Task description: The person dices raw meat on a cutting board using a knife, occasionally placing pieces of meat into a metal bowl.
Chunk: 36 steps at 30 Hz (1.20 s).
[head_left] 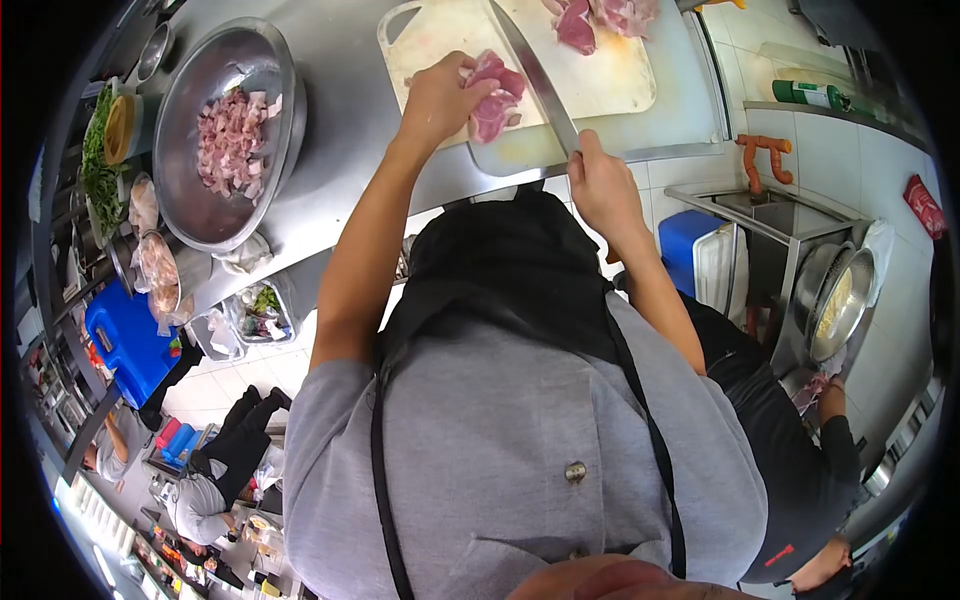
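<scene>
My left hand (438,100) is closed on a piece of raw pink meat (495,97), pressing it on the white cutting board (440,35). In my right hand (606,185) is the handle of a long knife (540,78). Its blade lies slantwise over the board, just right of the held meat. More raw meat (575,25) rests on the board's far side, beyond the blade.
Left on the steel counter (340,110) stands a large metal bowl (230,135) of diced meat. Several bagged items and a blue container (135,335) are farther left. At right a co-worker (790,440) in black stands by steel bowls (840,300). Other people work at lower left.
</scene>
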### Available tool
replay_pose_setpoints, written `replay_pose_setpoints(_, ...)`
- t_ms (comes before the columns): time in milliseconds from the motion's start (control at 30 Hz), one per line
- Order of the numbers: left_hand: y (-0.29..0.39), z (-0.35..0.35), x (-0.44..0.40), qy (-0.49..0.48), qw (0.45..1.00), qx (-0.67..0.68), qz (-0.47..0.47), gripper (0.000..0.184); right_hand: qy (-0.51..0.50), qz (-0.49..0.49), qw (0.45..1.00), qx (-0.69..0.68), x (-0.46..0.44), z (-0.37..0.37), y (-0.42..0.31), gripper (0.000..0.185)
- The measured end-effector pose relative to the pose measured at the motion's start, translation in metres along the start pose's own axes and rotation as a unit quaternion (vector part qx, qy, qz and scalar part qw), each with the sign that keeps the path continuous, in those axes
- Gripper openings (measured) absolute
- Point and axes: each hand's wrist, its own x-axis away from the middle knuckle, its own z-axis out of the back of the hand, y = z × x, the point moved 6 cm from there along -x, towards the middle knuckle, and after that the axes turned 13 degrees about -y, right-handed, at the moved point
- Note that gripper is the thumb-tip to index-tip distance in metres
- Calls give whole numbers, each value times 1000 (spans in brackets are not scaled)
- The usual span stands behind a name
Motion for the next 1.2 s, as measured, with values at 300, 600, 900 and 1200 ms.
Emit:
replay_pose_setpoints(300,20,-20,8,192,965,165,-66,33,11,13,1000,-12,-14,11,8,16)
replay_pose_setpoints(600,32,-11,13,255,957,-99,-97,21,-25,17,997,75,-2,36,-3,15)
replay_pose_setpoints(900,28,-27,-10,241,953,-112,-144,13,-133,30,954,265,21,80,-6,13)
replay_pose_setpoints(1200,26,-25,-10,242,959,-72,-130,8,-147,76,966,201,-56,45,-4,13)
